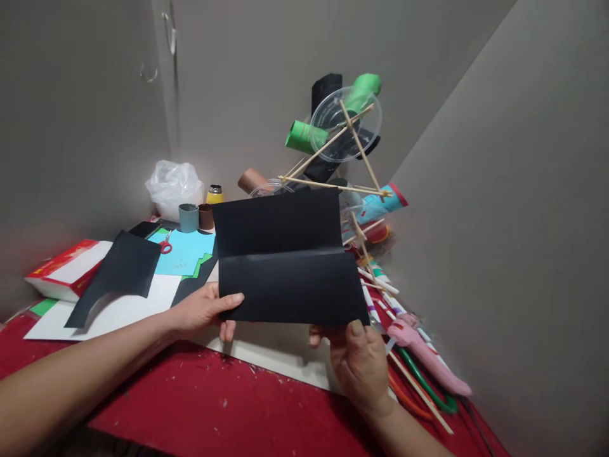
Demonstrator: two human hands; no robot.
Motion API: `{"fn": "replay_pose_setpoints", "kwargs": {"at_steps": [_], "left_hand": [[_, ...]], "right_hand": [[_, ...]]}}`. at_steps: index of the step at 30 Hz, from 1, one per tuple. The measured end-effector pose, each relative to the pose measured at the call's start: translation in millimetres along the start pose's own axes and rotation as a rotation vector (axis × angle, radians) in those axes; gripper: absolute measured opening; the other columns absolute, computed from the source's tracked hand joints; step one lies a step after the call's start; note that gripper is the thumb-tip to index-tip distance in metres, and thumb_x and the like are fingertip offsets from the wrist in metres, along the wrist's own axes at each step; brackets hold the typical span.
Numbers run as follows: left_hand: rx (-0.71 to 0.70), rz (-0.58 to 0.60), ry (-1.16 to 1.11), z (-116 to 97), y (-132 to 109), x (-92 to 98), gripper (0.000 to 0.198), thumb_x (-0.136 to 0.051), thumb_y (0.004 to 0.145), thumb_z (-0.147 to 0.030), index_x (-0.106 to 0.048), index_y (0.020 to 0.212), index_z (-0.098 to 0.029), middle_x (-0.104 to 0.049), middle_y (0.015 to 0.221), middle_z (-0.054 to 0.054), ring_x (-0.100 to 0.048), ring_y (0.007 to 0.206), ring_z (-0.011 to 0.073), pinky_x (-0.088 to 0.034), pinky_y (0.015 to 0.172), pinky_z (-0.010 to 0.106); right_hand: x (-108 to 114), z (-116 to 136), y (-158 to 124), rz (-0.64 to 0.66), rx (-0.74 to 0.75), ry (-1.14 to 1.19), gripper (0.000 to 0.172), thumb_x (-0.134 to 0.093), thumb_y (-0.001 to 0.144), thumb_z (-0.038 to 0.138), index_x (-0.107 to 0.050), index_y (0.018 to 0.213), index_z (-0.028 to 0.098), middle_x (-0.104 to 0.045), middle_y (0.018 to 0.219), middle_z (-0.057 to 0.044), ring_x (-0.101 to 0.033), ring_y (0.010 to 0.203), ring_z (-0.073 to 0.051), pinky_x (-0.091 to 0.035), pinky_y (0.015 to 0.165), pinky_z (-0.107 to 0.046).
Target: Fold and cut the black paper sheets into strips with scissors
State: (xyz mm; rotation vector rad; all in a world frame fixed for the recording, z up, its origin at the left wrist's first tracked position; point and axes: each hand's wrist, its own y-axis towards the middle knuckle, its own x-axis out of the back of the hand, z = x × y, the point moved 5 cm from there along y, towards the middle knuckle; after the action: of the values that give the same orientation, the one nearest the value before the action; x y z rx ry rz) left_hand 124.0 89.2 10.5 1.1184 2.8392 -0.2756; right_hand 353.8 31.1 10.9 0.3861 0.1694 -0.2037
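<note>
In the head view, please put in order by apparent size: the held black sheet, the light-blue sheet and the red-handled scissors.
1. Held black sheet, though it appears nearer the camera
2. Light-blue sheet
3. Red-handled scissors

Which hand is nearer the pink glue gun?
Right. The right hand, at the lower right corner of the black sheet, is just left of the pink glue gun; the left hand is farther left, near the sheet's lower left corner.
</note>
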Motion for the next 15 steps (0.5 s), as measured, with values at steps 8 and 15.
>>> {"fn": "replay_pose_setpoints", "kwargs": {"at_steps": [8, 15], "left_hand": [[-0.040, 0.061, 0.080, -2.8, -2.4, -2.5, 0.046, -0.052, 0.087, -0.050, -0.069, 0.081, -0.008, -0.055, 0.041, 0.000, -0.043, 0.035, 0.0066, -0.032, 0.043, 0.019], [-0.079, -0.025, 0.172, -11.4, -4.7, 6.8, 0.047, -0.050, 0.088, -0.051, -0.069, 0.079, -0.009, -0.054, 0.041, 0.000, -0.045, 0.037, 0.0073, -0.030, 0.045, 0.019]], "right_hand": [[-1.4, -4.4, -8.7, -0.060, -0.148, -0.085, 0.058, -0.054, 0.083, 0.061, -0.058, 0.046, 0.016, -0.061, 0.045, -0.006, -0.053, 0.036, -0.012, -0.043, 0.036, -0.023], [3.7, 5.5, 4.5, -0.134, -0.018, -0.011, 0.030, -0.060, 0.085, 0.048, -0.063, 0.077, 0.019, -0.062, 0.055, 0.001, -0.053, 0.040, -0.010, -0.042, 0.041, -0.020]]}}
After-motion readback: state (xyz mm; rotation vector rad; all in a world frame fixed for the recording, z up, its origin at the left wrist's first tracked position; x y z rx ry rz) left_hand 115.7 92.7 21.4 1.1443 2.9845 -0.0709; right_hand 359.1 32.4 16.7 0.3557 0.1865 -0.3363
